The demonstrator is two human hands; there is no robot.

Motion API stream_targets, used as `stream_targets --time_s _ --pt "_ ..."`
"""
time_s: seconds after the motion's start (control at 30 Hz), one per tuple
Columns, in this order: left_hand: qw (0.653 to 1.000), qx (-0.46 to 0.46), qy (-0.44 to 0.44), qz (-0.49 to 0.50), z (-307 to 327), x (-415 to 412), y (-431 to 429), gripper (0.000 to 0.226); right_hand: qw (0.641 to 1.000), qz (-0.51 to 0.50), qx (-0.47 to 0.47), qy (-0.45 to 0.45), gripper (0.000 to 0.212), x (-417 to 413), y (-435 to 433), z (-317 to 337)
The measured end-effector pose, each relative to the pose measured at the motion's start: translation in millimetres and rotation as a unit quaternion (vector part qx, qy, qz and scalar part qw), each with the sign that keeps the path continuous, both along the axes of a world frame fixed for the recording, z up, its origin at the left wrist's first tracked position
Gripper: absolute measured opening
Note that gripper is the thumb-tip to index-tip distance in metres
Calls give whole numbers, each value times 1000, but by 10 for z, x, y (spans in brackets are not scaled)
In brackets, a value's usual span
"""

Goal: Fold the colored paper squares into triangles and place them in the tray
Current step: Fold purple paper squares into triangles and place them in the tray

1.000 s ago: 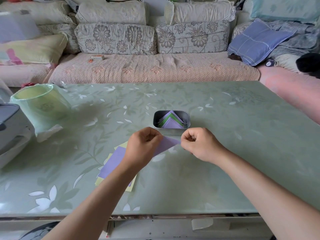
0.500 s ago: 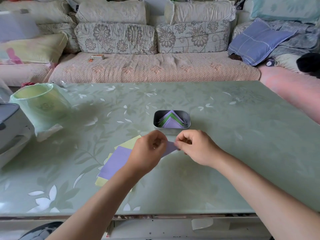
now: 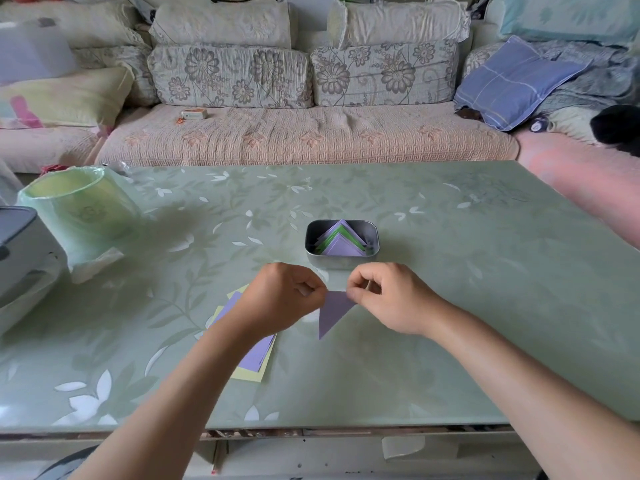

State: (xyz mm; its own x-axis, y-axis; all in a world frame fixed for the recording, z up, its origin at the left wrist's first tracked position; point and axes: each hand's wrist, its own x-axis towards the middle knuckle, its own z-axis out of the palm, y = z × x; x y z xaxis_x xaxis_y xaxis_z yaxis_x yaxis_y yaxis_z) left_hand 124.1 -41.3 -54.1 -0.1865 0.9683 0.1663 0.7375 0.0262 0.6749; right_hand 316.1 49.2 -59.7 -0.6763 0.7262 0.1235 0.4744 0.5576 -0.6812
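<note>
While I am monitoring the head view remotely, I am logging items from the near edge outward.

1. Table (image 3: 450, 341): green floral top, bearing everything listed below.
2. Stack of unfolded squares (image 3: 255, 355): a purple sheet is lying on yellow ones, partly hidden under the left forearm and waiting its turn.
3. Left hand (image 3: 282, 299): fingers are curling in, pinching the upper left corner of the purple triangle (image 3: 333, 311).
4. Right hand (image 3: 389, 299): thumb and forefinger are pinching the upper right corner. The triangle is hanging point-down between the two hands, just in front of the tray.
5. Tray (image 3: 341, 264): a small metal tin just beyond the knuckles, holding folded triangles (image 3: 341, 242) in purple and green, nested with their points facing away.
6. Bin (image 3: 76, 206), lined in pale green, is standing far left beside a grey appliance (image 3: 20, 244).
7. Sofa (image 3: 304, 133), carrying a blue cushion (image 3: 512, 81) and a small box (image 3: 194, 114).

Step in hand: I am judging the fold as made and the long top edge as getting its final pinch. The next move is calling for a short carry forward, one hand letting go, and the triangle being laid flat on the pile inside the rim.
</note>
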Motion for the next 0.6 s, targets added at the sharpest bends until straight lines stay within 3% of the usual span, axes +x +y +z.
stream_targets --time_s 0.13,0.3,0.47,0.53,0.6 --pt "999 -22 -20 26 9 -115 -7 14 1000 -18 -2 11 21 29 28 -5" --pt "973 15 -218 67 -86 95 9 9 996 -54 -38 57 22 4 24 -10" --pt "944 30 -305 122 -138 288 28 11 989 -76 -97 82 21 -51 11 -16" --pt "946 31 -298 121 -137 306 24 13 990 -71 -104 61 20 -53 15 -30" --pt "965 30 -239 108 -157 298 37 15 991 -73 -102 56 16 -57 1 -46"
